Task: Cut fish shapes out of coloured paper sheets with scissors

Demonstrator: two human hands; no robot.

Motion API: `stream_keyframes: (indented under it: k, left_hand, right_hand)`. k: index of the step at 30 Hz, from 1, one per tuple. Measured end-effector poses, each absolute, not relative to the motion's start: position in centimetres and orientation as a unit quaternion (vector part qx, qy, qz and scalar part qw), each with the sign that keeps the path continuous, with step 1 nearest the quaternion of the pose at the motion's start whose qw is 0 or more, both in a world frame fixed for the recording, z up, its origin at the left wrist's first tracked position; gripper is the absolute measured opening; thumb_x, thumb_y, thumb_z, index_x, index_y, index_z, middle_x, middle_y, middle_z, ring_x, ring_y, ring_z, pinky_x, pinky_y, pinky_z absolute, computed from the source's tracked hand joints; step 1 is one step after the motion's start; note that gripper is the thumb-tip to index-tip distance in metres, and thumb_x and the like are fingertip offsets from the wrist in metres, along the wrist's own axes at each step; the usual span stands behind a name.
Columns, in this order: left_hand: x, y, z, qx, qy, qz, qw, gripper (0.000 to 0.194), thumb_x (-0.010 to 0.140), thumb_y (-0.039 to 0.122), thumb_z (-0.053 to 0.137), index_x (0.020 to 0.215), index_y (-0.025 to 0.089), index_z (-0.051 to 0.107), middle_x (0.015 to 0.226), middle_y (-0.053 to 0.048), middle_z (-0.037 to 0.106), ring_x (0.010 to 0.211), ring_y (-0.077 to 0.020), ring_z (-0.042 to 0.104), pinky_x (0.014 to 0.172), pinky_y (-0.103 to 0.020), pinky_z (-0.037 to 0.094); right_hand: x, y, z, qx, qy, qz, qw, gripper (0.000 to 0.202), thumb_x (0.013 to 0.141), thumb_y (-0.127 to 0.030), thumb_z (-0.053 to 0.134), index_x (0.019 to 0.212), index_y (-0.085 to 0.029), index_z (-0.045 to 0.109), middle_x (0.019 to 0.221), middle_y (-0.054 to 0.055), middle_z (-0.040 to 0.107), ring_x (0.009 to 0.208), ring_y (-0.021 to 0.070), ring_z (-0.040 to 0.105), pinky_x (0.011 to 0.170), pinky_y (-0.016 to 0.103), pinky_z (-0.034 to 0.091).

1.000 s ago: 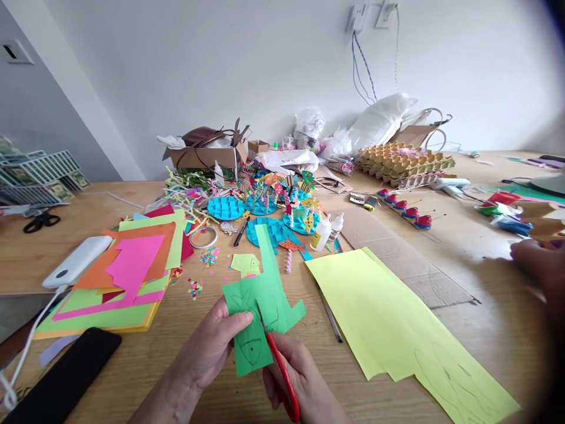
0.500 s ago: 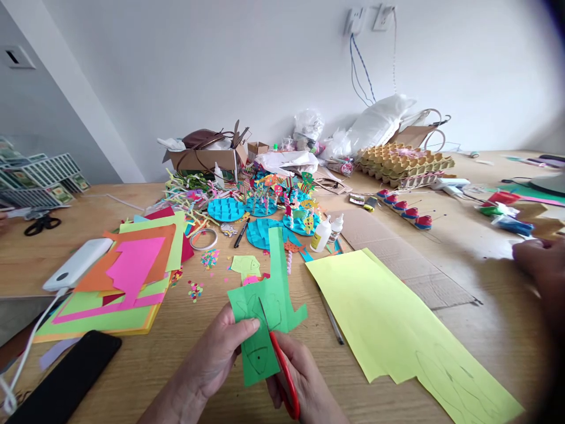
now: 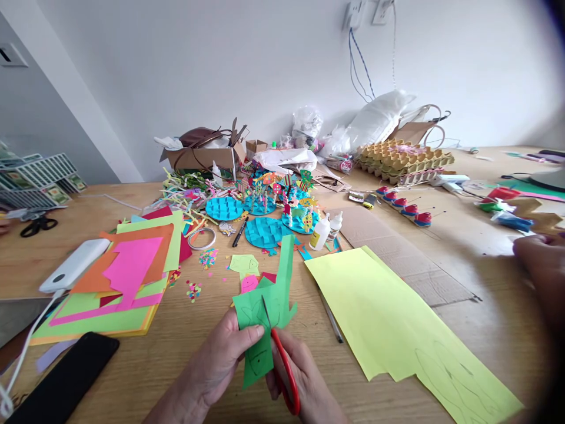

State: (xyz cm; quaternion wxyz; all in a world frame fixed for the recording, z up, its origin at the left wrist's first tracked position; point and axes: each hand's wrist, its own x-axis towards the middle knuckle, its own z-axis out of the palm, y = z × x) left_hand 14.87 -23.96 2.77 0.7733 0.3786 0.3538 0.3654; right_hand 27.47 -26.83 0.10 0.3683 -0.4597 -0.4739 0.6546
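My left hand [image 3: 225,353] pinches a green paper [image 3: 259,351] between thumb and fingers, low in the middle of the view. Fish shapes are drawn on this paper, and a long strip of it sticks up at the top. My right hand [image 3: 300,374] is closed round the red handles of the scissors [image 3: 286,371]. Their dark blades lie over the green paper, just right of my left thumb. Beyond the green paper are a pale green piece with a fish drawing [image 3: 245,264] and a pink piece [image 3: 249,284].
Yellow paper [image 3: 375,306] and a pen [image 3: 334,324] lie at right. Coloured papers [image 3: 132,259], a white power bank [image 3: 74,265] and a black phone [image 3: 66,377] are at left. Glue bottles [image 3: 319,234] and blue discs [image 3: 265,233] stand behind. Another person's hand [image 3: 541,265] is far right.
The green paper has turned and bent, its upright strip shifting right and its lower part narrowing to view. My left hand has moved slightly right. The scissors remain on the paper.
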Motion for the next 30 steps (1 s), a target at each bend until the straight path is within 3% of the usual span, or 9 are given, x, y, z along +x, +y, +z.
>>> stream_keyframes:
  k: [9,14,21,26,30]
  left_hand:
    - [14.7,-24.2,1.9,0.371,0.344,0.385,0.771,0.021,0.076,0.017,0.057,0.096,0.013,0.061,0.07,-0.003,0.065,0.059,-0.0147,0.059,0.057,-0.026,0.046]
    - [15.0,-24.0,2.0,0.379,0.315,0.356,0.794,0.015,0.076,0.021,0.057,0.089,0.014,0.062,0.061,-0.001,0.062,0.052,-0.0147,0.057,0.052,-0.026,0.044]
    - [14.8,-24.1,2.3,0.362,0.355,0.382,0.773,0.005,0.069,0.02,0.065,0.069,0.015,0.064,0.056,0.003,0.059,0.052,-0.0092,0.053,0.05,-0.018,0.04]
    - [14.3,-23.8,1.0,0.362,0.318,0.323,0.815,0.025,0.074,0.021,0.057,0.097,0.013,0.063,0.068,-0.006,0.067,0.063,-0.0208,0.063,0.06,-0.032,0.048]
    - [13.7,-22.9,-0.2,0.372,0.382,0.321,0.783,0.034,0.071,0.018,0.059,0.105,0.015,0.061,0.085,-0.008,0.07,0.082,-0.0229,0.064,0.073,-0.033,0.047]
  right_hand:
    - [27.7,-26.7,-0.5,-0.448,-0.484,0.65,0.378,0.046,0.082,-0.06,0.037,0.064,-0.018,0.043,0.044,-0.006,0.041,0.039,0.007,0.037,0.039,0.018,0.029]
    - [27.9,-26.5,0.0,-0.457,-0.491,0.637,0.38,0.046,0.082,-0.059,0.037,0.062,-0.019,0.042,0.047,-0.005,0.042,0.043,0.0084,0.039,0.042,0.019,0.032]
    - [27.8,-26.5,-1.0,-0.444,-0.477,0.653,0.386,0.046,0.082,-0.059,0.037,0.061,-0.019,0.041,0.044,-0.006,0.04,0.038,0.0071,0.035,0.037,0.018,0.027]
    - [28.3,-26.0,-1.2,-0.445,-0.491,0.653,0.365,0.043,0.084,-0.056,0.039,0.064,-0.018,0.043,0.046,-0.005,0.042,0.04,0.0082,0.039,0.039,0.019,0.029]
    - [29.1,-25.7,-0.9,-0.457,-0.501,0.64,0.36,0.039,0.086,-0.051,0.038,0.064,-0.019,0.042,0.049,-0.005,0.044,0.043,0.0089,0.042,0.042,0.019,0.033]
